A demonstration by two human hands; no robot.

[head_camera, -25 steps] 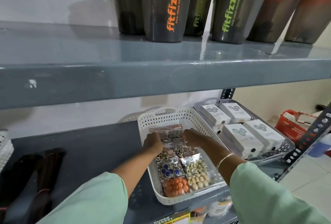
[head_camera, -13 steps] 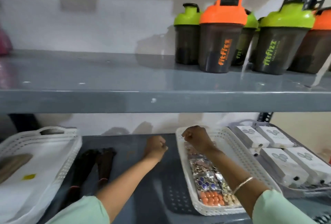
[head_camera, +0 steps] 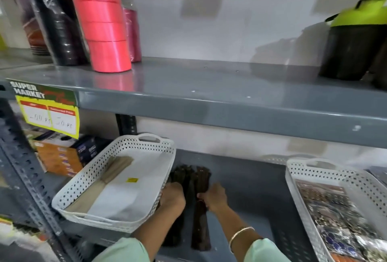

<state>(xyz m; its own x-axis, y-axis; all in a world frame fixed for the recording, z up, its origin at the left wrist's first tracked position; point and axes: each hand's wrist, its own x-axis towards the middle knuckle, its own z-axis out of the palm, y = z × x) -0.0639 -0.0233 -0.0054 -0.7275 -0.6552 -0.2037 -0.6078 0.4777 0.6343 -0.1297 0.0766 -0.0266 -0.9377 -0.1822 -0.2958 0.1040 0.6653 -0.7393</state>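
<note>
Left hand [head_camera: 172, 195], right hand [head_camera: 214, 195] shifted, gripping dark bundles [head_camera: 199, 178]

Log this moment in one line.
left hand: on left dark bundle, grip unclear | right hand: grips right dark bundle | site: lower shelf

Two long dark bundles lie side by side on the lower shelf [head_camera: 251, 188]. The right hand [head_camera: 213, 195] holds the right dark bundle [head_camera: 202, 178] with curled fingers. The left hand [head_camera: 172, 198] rests on the left dark bundle [head_camera: 180, 175], just beside a white basket [head_camera: 83, 182]. Its fingers are hidden. The other white basket [head_camera: 343, 176], with shiny packets [head_camera: 335, 215] in it, sits well off to the right. Pink rolls [head_camera: 102, 25] and a green-lid bottle [head_camera: 354, 37] stand on the upper shelf [head_camera: 209, 86].
</note>
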